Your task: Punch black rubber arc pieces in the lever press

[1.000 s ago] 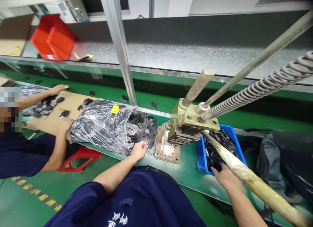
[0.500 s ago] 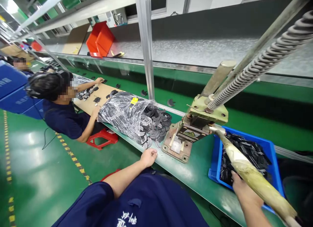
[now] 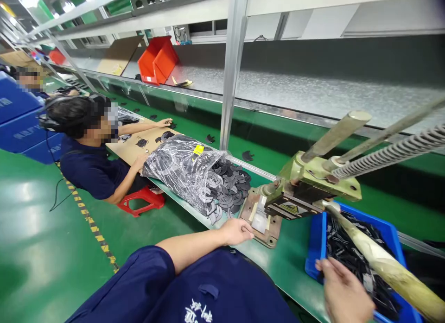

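Note:
My left hand (image 3: 238, 231) is closed in a pinch at the front edge of the metal base plate (image 3: 274, 237) of a hand press (image 3: 295, 193); what its fingers hold, if anything, is hidden. Over the front left rim of a blue bin (image 3: 313, 258), my right hand (image 3: 344, 286) has thumb and finger pressed together, with a small dark bit at the tips that I cannot make out. Black strips (image 3: 351, 253) fill the bin. Left of the press, curved grey and black pieces (image 3: 227, 186) spill from a clear plastic bag (image 3: 177, 163).
The press's long, tape-wrapped lever (image 3: 389, 262) slants over the bin. A metal post (image 3: 231, 72) rises behind the bench. At left, a co-worker (image 3: 86, 161) on a red stool (image 3: 141, 200) reaches toward the green belt (image 3: 194, 128). An orange bin (image 3: 158, 61) sits on the shelf.
My left hand has moved right, from beside the loose pieces to the press base. My right hand has lifted off the strips toward the bin's near left rim. The view has shifted.

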{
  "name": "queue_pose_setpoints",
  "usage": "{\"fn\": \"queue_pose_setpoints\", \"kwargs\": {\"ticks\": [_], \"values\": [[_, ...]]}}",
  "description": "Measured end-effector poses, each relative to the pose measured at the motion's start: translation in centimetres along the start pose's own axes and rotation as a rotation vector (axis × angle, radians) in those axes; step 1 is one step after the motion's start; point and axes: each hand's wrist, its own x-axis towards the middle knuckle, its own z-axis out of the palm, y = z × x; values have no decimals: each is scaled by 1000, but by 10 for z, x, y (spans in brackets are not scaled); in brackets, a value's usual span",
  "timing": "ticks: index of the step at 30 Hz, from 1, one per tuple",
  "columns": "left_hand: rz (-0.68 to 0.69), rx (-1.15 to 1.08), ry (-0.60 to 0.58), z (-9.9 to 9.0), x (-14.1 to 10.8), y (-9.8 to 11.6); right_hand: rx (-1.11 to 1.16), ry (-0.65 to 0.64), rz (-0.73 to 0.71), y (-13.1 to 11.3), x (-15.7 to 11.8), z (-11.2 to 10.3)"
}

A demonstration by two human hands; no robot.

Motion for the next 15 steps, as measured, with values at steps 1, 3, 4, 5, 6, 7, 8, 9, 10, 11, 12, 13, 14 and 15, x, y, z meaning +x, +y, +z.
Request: {"fn": "queue_pose_setpoints", "kwargs": {"ticks": [1,3,4,5,6,7,8,9,10,11,12,13,14,15], "values": [[-9,-23,-66,1,-1,7,96,-22,28,-5,-15,18],[-36,-77,-181,1,-4,18,216,-100,108,-17,-43,55],[-44,-110,-227,0,-5,23,256,-130,133,-23,-54,72],[-45,-141,-266,-1,-6,26,276,-157,147,-29,-64,87],[-42,-163,-294,-4,-7,28,288,-178,159,-34,-71,100],[-38,-176,-313,-7,-8,30,297,-196,165,-38,-76,110],[-32,-181,-321,-10,-8,30,303,-211,172,-42,-79,118],[-27,-177,-318,-14,-7,29,308,-224,178,-45,-81,125],[-29,-171,-309,-18,-6,27,314,-233,184,-48,-82,130],[-38,-174,-301,-22,-5,24,320,-244,190,-50,-83,135],[-53,-189,-293,-26,-3,21,326,-253,196,-51,-83,140],[-71,-210,-287,-29,0,17,331,-262,206,-52,-84,144],[-84,-234,-286,-32,3,12,335,-271,221,-53,-84,148],[-83,-263,-289,-35,6,7,336,-285,240,-54,-85,152]]}}
